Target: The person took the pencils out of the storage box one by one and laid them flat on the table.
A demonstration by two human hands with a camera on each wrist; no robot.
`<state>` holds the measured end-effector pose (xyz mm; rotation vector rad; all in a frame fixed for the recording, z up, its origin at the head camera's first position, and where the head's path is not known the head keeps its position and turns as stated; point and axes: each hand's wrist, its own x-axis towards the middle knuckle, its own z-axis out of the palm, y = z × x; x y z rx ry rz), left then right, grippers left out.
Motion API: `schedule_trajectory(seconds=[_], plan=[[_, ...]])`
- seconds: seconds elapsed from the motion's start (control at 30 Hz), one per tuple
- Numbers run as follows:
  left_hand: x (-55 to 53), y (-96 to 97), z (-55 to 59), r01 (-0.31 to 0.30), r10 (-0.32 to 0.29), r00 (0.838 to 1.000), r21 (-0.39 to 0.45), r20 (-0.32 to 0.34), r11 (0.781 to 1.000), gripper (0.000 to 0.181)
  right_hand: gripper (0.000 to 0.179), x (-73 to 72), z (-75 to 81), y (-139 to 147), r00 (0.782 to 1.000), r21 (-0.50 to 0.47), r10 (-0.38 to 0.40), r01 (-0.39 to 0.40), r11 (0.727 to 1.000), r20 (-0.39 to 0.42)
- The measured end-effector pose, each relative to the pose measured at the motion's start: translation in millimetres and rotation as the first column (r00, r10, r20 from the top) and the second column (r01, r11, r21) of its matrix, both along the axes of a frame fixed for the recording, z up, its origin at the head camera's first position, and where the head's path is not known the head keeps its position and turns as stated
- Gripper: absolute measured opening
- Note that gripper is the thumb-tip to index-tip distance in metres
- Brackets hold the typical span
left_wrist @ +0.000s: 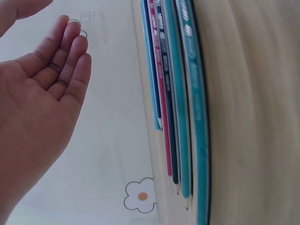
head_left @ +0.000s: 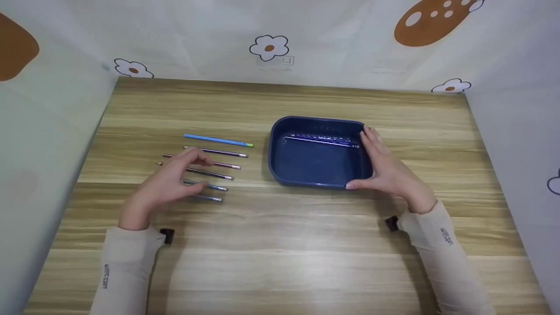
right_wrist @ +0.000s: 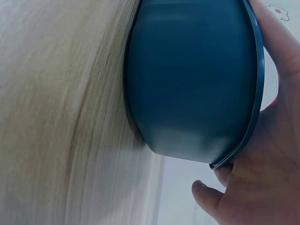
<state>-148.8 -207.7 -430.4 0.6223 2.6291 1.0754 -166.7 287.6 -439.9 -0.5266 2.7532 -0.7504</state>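
My left hand (head_left: 173, 179) hovers over a row of several pencils (head_left: 214, 175) on the table, thumb and fingers apart and loosely bent. Nothing is in its grasp; the left wrist view also shows the fingers (left_wrist: 56, 70) away from the pencils (left_wrist: 180, 108). The farthest is a light blue pencil (head_left: 214, 139) with a green end. To their right sits a dark blue open box (head_left: 321, 183). My right hand (head_left: 385, 168) holds its right end, thumb at the near corner and fingers round the far side. Inside, a shiny dark pencil (head_left: 323, 141) lies along the back wall.
The wood-grain table (head_left: 284, 262) ends at a pale sheet wall (head_left: 210, 39) with flower prints behind, and further pale sheets stand at left and right. Small dark blocks (head_left: 167, 236) sit at both wrists.
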Motion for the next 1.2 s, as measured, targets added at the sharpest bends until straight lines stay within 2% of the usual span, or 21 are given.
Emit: schedule_trajectory(seconds=[0.17, 0.4, 0.67, 1.0, 1.2], plan=[[-4.5, 7.6, 1.3, 0.039, -0.037, 0.999, 0.035, -0.038, 0.999, 0.043, 0.133, 0.2, 0.1, -0.2, 1.000, 0.009, 0.001, -0.001, 1.000, -0.001], [-9.4, 20.4, 5.4, 0.060, -0.059, 0.998, 0.068, -0.010, 0.996, 0.044, 0.132, 0.4, 0.9, -0.7, 1.000, 0.015, 0.004, -0.004, 1.000, -0.005], [-16.1, 35.6, 7.5, 0.107, -0.106, 0.994, 0.094, -0.017, 0.990, 0.042, 0.132, 0.0, 1.4, -0.5, 1.000, 0.026, -0.003, 0.003, 1.000, 0.006], [-26.8, 62.1, 8.8, 0.202, -0.195, 0.979, 0.152, -0.061, 0.968, 0.039, 0.132, -0.7, 2.2, -0.2, 1.000, 0.016, 0.009, -0.009, 1.000, -0.003], [-35.4, 81.4, 10.9, 0.246, -0.237, 0.968, 0.147, -0.076, 0.958, 0.041, 0.133, -1.0, 0.9, 0.3, 1.000, -0.001, 0.021, -0.021, 1.000, -0.019]])
